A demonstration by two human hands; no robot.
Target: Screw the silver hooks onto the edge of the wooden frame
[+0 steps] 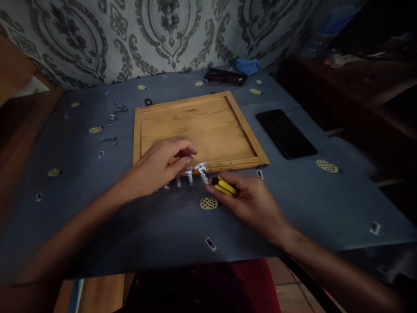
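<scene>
A shallow wooden tray lies on a grey-blue cloth in front of me. My left hand rests curled at the tray's near edge, fingers pinched on a small metal bracket. Several more metal pieces stick out along that near edge. My right hand grips a yellow-and-black screwdriver, its tip pointing at a shiny bracket on the tray's front rail.
A black phone lies right of the tray. Glasses and a blue cloth sit at the back. Loose metal hardware lies at the left. Dark wooden furniture stands to the right.
</scene>
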